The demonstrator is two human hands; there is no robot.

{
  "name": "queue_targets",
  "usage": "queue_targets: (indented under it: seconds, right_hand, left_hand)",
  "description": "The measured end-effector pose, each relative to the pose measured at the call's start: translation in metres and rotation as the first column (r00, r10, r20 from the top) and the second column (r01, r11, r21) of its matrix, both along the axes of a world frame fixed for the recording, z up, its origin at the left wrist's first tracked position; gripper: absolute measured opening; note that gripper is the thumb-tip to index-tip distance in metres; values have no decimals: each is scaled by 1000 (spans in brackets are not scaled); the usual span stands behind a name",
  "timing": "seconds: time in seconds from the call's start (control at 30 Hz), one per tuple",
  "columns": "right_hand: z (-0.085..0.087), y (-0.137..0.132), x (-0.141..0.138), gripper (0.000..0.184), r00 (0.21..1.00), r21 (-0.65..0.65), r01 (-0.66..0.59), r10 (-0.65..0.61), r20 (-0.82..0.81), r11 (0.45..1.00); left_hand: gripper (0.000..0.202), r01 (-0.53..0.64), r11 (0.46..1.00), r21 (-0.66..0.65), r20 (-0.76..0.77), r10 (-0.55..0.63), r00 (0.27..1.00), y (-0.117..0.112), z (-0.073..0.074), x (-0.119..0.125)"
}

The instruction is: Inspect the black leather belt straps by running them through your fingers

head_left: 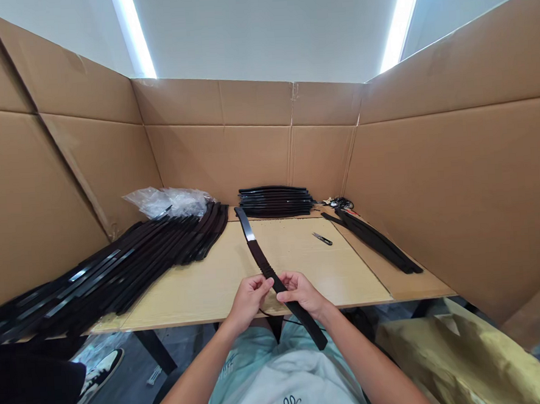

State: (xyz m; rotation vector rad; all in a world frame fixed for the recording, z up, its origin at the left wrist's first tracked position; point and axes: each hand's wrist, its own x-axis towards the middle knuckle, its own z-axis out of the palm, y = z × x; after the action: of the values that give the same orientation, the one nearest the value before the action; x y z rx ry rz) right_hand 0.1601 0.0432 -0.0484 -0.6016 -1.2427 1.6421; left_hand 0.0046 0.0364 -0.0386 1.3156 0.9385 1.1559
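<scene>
Left hand (249,298), right hand (304,294) — both pinch one black strip (260,257).

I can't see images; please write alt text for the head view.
A person's left hand and right hand hold a long dark strip at a table. A pile of similar strips lies at left, a stack behind, a bundle at right.

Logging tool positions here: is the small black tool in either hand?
No, the small black tool lies on the table, while the left hand and right hand both hold the long dark strip.
</scene>
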Motion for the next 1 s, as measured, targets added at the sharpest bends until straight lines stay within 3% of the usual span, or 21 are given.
queue_targets:
  seconds: [0.17, 0.43, 1.0]
  right_hand:
    - [1, -1, 1, 46, 995, -45, -95, 95, -4, 994]
    - [4, 1, 0, 34, 996, -121, -30, 20, -82, 992]
    - [6, -3, 1, 43, 997, -15, -63, 62, -53, 998]
  left_hand:
    - [47, 20, 1000, 17, -21, -19, 1000, 1, 0, -1]
    - [48, -62, 998, 23, 14, 62, 998, 0, 2, 1]
    - [42, -46, 997, 57, 21, 45, 999, -2, 5, 3]
